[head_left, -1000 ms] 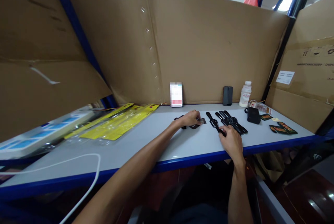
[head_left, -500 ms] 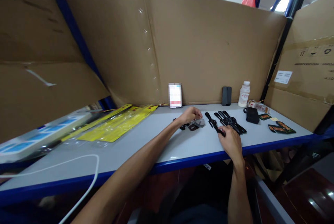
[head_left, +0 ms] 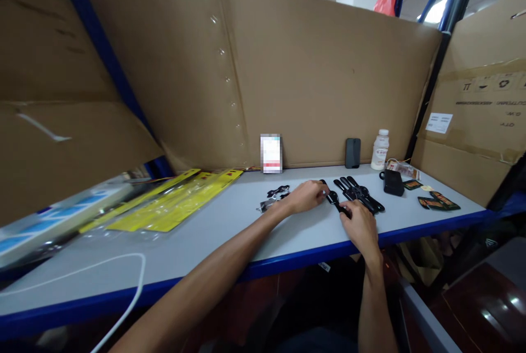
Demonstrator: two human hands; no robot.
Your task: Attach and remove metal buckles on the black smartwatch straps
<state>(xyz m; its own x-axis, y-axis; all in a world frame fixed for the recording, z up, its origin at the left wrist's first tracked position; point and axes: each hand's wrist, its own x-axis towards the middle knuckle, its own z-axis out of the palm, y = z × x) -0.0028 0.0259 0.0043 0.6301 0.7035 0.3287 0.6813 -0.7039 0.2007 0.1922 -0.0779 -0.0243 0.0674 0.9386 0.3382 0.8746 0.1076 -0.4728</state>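
Observation:
A black spokeshave [head_left: 333, 198] with two handles lies slantwise on the table. My right hand [head_left: 360, 224] is closed on its near handle. My left hand [head_left: 306, 197] is at the left of the spokeshave's middle, fingertips pinched together close to its body; what they hold, if anything, is too small to make out. Several more black spokeshaves [head_left: 363, 195] lie side by side just beyond my right hand. Left of my left hand are small dark metal parts [head_left: 278, 191] and a shiny metal piece [head_left: 267, 205], partly hidden by my wrist.
Yellow cards in clear packaging [head_left: 181, 205] and a white cable [head_left: 142, 265] lie to the left. A screen [head_left: 271, 154] leans at the back. Rightward stand a dark phone-like object [head_left: 352, 153], a bottle [head_left: 380, 150], a black case [head_left: 393, 182] and dark packets [head_left: 439, 201]. Cardboard walls surround the table.
My left hand has moved right, from the metal parts to the spokeshave's middle. My right hand keeps its hold on the near handle. The view has shifted slightly.

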